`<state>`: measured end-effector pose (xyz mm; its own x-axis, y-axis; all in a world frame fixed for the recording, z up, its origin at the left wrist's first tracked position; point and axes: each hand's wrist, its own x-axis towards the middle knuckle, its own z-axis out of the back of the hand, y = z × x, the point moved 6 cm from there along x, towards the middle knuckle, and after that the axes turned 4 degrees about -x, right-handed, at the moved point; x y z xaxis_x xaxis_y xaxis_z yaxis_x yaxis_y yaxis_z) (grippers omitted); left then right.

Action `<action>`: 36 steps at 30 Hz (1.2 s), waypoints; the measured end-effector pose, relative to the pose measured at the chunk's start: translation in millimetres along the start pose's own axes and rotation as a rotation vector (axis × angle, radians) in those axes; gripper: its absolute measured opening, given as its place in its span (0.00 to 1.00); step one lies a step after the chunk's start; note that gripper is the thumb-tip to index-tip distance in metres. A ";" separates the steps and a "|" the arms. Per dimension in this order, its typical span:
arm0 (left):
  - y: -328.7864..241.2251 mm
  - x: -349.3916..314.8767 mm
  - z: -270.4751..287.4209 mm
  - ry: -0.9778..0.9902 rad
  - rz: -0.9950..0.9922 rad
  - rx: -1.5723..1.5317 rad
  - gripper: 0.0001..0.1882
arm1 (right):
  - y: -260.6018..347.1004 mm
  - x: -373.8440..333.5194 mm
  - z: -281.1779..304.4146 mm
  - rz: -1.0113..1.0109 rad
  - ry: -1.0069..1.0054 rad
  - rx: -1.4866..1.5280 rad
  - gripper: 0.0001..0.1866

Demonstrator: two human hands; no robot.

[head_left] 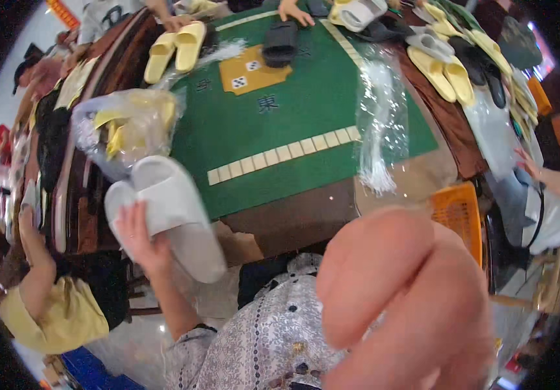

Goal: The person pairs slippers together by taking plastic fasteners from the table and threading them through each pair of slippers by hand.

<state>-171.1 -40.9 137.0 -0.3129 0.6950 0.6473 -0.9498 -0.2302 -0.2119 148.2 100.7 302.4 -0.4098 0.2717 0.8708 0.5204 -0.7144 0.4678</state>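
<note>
My left hand (138, 237) grips a pair of pale grey slide slippers (174, 195) over the near left edge of the table, its fingers laid across one strap. The two slippers are held side by side and tilted. Very close up, my right hand (410, 279) fills the lower right of the view, blurred. Its fingers look curled and pressed together; whatever they may hold is hidden. Just past the slippers, a clear plastic bag (133, 123) with yellow slippers inside rests on the table's left side.
A green printed mat (241, 140) covers the table. Clear plastic bags (381, 123) lie on its right. Another person's hand (295, 12) touches a black slipper (280, 44) at the far side. Yellow slippers (174, 51) sit far left, more (445, 71) at right. An orange basket (462, 214) stands near right.
</note>
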 end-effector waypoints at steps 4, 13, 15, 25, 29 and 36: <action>49.8 13.0 -12.0 0.048 -0.068 0.117 0.28 | 16.7 -16.9 29.5 -0.033 -0.043 -0.067 0.08; 78.0 1.6 -32.0 0.129 -0.042 0.255 0.32 | 6.3 -9.7 -0.1 -0.053 -0.087 -0.044 0.08; 65.8 5.4 -22.9 0.048 -0.086 0.440 0.33 | 1.5 -1.1 -9.6 -0.051 -0.100 -0.029 0.08; -43.8 21.6 -14.8 0.324 0.014 0.130 0.42 | 27.7 -35.9 40.3 -0.034 -0.119 0.100 0.09; -73.5 30.8 -39.4 0.278 -0.103 -0.012 0.40 | 27.7 -37.1 32.3 -0.021 -0.121 0.136 0.09; -136.8 50.6 -104.5 0.388 -0.233 -0.218 0.33 | 29.9 -41.3 47.5 -0.008 -0.132 0.209 0.09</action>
<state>-57.2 96.9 122.2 -0.0306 0.9226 0.3845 -0.9599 0.0801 -0.2685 216.3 98.7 287.7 -0.3200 0.3686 0.8728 0.6669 -0.5667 0.4838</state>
